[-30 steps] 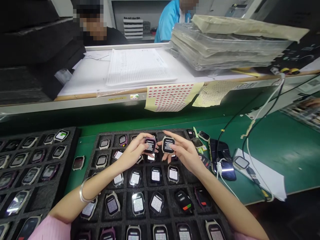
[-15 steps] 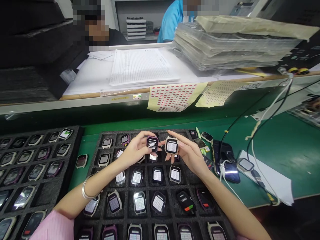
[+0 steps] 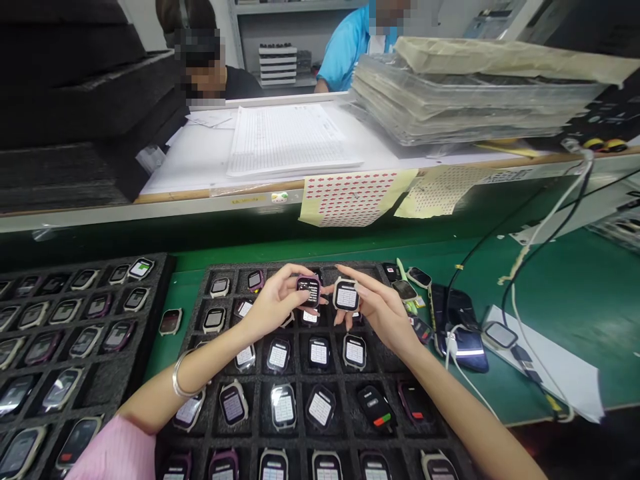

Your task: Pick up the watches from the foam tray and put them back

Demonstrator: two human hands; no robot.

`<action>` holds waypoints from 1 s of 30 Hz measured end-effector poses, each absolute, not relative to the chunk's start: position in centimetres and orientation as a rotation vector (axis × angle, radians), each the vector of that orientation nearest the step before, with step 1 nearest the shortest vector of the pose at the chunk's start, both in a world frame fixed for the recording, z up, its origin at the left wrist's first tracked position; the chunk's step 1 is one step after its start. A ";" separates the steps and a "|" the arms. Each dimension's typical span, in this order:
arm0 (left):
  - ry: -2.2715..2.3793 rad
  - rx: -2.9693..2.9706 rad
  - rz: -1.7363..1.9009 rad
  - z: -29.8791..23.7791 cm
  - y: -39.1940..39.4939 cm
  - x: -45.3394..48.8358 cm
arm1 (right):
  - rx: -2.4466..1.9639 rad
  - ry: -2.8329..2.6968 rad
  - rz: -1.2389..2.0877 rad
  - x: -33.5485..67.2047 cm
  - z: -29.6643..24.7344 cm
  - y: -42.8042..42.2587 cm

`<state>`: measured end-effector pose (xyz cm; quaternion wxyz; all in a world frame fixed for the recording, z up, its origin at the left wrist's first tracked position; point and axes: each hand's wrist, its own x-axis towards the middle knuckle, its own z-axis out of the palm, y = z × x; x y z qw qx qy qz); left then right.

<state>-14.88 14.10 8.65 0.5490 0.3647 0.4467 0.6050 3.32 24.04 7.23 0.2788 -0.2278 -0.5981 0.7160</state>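
My left hand (image 3: 273,303) is closed on a purple-cased smartwatch body (image 3: 309,291) with a lit screen. My right hand (image 3: 379,308) is closed on a beige-cased smartwatch body (image 3: 346,295) showing a white grid screen. Both watches are held side by side above the far rows of a black foam tray (image 3: 227,441) whose cells hold several lit watch bodies. A silver bangle (image 3: 179,383) sits on my left wrist.
A second foam tray (image 3: 60,393) of watches lies to the left, one loose watch (image 3: 170,321) between the trays. A dark phone (image 3: 457,323), cables and a charger puck (image 3: 499,335) lie to the right. A raised shelf holds papers (image 3: 290,140), stacked plastic trays and sticker sheets (image 3: 350,197). Two people sit beyond it.
The purple watch's screen went from dark text to a white grid, as the beige watch's did before it. The view shifted slightly; my hands stay over the tray.
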 end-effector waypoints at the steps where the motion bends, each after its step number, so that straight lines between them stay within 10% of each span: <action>1: 1.062 0.858 1.432 8.7 14.1 -14.9 | -0.611 -1.605 1.921 3.3 7.2 24.1; 30: 1.569 1.468 1.316 7.5 13.8 -15.2 | -0.519 -1.593 1.954 3.3 6.7 24.4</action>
